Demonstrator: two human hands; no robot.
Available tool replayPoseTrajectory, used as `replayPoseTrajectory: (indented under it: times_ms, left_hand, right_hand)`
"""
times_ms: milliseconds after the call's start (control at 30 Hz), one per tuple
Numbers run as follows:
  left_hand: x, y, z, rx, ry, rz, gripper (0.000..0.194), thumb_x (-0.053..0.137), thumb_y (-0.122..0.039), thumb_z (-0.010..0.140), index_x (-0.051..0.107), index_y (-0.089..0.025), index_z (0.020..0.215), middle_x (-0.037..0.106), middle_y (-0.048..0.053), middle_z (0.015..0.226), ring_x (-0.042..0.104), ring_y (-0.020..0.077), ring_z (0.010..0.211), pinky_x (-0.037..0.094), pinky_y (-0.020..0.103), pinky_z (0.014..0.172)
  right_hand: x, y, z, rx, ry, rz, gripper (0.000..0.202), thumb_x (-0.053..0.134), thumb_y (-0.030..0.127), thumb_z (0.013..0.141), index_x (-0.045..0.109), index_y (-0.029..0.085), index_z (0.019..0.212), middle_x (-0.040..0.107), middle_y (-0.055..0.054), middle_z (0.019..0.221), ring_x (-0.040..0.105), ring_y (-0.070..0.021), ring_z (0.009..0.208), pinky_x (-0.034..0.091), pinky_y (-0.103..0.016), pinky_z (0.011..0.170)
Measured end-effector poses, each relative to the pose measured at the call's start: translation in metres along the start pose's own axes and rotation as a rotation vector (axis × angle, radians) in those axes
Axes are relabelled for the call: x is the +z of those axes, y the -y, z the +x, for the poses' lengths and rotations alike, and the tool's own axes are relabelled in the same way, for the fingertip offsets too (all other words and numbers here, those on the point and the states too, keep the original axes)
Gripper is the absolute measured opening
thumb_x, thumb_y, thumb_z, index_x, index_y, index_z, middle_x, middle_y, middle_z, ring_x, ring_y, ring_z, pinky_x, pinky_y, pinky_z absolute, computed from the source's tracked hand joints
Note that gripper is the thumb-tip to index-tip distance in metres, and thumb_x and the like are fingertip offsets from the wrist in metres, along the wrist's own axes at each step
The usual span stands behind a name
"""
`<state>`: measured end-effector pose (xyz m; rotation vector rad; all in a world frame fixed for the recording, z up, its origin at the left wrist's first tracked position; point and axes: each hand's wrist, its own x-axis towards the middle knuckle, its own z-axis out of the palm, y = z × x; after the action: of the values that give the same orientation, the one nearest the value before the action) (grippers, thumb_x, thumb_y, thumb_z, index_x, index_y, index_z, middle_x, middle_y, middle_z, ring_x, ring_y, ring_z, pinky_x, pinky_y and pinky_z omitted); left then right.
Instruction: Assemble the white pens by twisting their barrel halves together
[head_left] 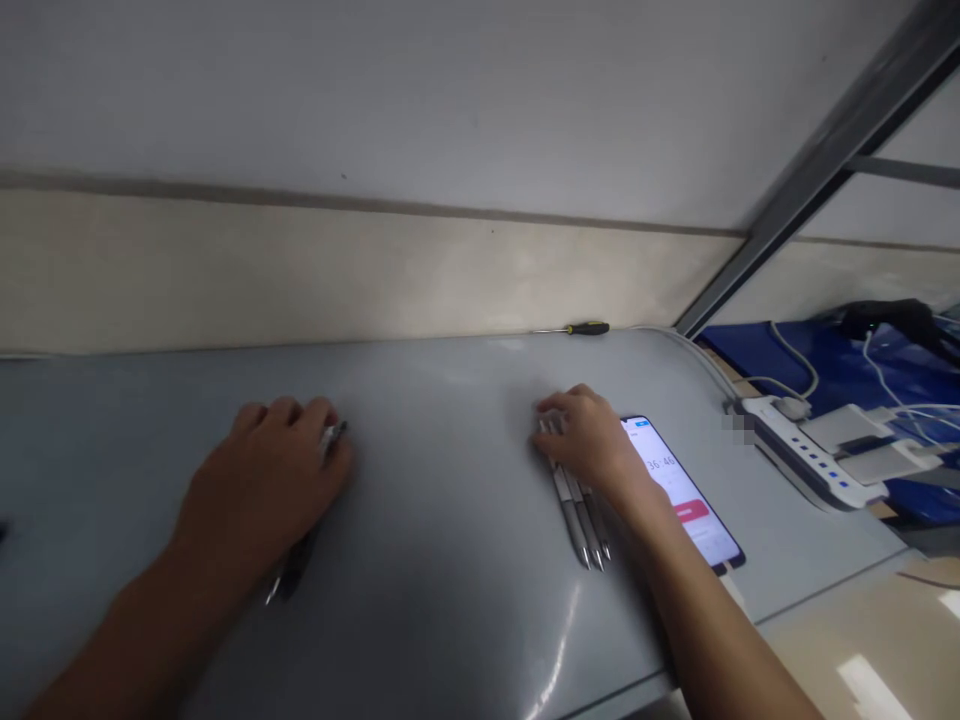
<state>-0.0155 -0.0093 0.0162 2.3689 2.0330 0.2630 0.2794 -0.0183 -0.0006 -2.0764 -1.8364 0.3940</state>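
- A grey table (450, 440) filled most of the view, its far edge running along a pale wall (375, 270).
- A blue cloth (817, 370) lay off to the right past the table's edge, with white cables draped across it.
- A white power strip (802, 455) sat at the table's right edge, with flat white adapters just beside it.
- A phone (686, 495) lay face up on the table with its screen lit, touching the right wrist and partly covered by it.
- The left hand (270, 475) lay palm down on the table, fingers curled together over a dark pen (300, 560); the pen's ends poked out past the fingertips and under the wrist.
- The right hand (592, 435) also lay palm down, fingers together and pressed onto a bunch of silver pens (585, 525), whose tips pointed back toward the person.
- The two hands were well apart, bare table between them.
- A screwdriver (581, 328) with a yellow and black handle lay at the far edge, against the wall.
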Motion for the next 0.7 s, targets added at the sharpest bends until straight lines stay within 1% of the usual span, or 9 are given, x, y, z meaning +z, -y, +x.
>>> replayPoseTrajectory:
  times_ms: [100,200,333,467,533,633,700]
  left_hand:
    - [0.0,0.0,0.002,-0.007,0.027,0.144,0.024,0.04,-0.038,0.086,0.055,-0.022,0.095,0.064,0.011,0.095,0.052,0.0347,0.1,0.043,0.043,0.078]
    - [0.001,0.0,0.002,-0.015,0.047,0.133,0.021,0.042,-0.037,0.085,0.056,-0.024,0.095,0.066,0.01,0.096,0.053,0.0337,0.1,0.043,0.041,0.071]
    - [0.001,-0.002,0.002,-0.013,0.077,0.123,0.019,0.044,-0.035,0.084,0.057,-0.023,0.093,0.067,0.011,0.096,0.055,0.0334,0.101,0.043,0.04,0.07]
    - [0.002,-0.003,0.002,-0.038,0.113,0.073,0.02,0.043,-0.035,0.085,0.056,-0.023,0.094,0.065,0.01,0.086,0.058,0.0322,0.093,0.042,0.037,0.064]
    - [0.004,-0.002,0.003,-0.057,0.113,0.063,0.022,0.043,-0.037,0.085,0.055,-0.023,0.096,0.065,0.011,0.089,0.059,0.0311,0.088,0.042,0.037,0.062]
    - [0.006,0.0,0.004,-0.078,0.128,0.045,0.024,0.041,-0.037,0.086,0.055,-0.022,0.099,0.065,0.012,0.1,0.061,0.0286,0.081,0.043,0.037,0.063]
    - [0.008,0.001,0.005,-0.089,0.135,0.033,0.025,0.041,-0.038,0.086,0.055,-0.021,0.099,0.065,0.013,0.1,0.062,0.0279,0.079,0.043,0.037,0.064]
  right_hand:
    - [0.001,0.002,-0.001,-0.005,-0.049,-0.027,0.029,0.07,0.029,0.077,0.074,0.025,0.105,0.06,-0.012,0.112,0.055,-0.0323,0.106,0.041,-0.046,0.086]
    - [0.002,0.004,-0.002,-0.015,-0.079,-0.018,0.026,0.068,0.034,0.08,0.073,0.026,0.104,0.059,-0.011,0.115,0.053,-0.0332,0.11,0.037,-0.05,0.089]
    - [0.004,0.008,-0.004,-0.064,-0.087,0.027,0.022,0.066,0.033,0.082,0.072,0.027,0.103,0.059,-0.011,0.113,0.053,-0.032,0.11,0.034,-0.05,0.091]
    - [0.005,0.012,-0.006,-0.113,-0.091,0.073,0.02,0.066,0.031,0.083,0.071,0.028,0.102,0.059,-0.01,0.112,0.053,-0.0302,0.11,0.033,-0.049,0.093]
    - [0.005,0.013,-0.006,-0.123,-0.077,0.079,0.02,0.066,0.031,0.084,0.071,0.028,0.103,0.059,-0.009,0.112,0.053,-0.0298,0.111,0.033,-0.048,0.093]
    - [0.004,0.015,-0.007,-0.13,-0.063,0.086,0.021,0.066,0.03,0.084,0.071,0.029,0.104,0.06,-0.008,0.112,0.053,-0.0296,0.111,0.034,-0.048,0.093]
    - [0.004,0.015,-0.007,-0.129,-0.056,0.093,0.02,0.065,0.03,0.085,0.071,0.028,0.104,0.06,-0.008,0.113,0.053,-0.0295,0.111,0.034,-0.048,0.092]
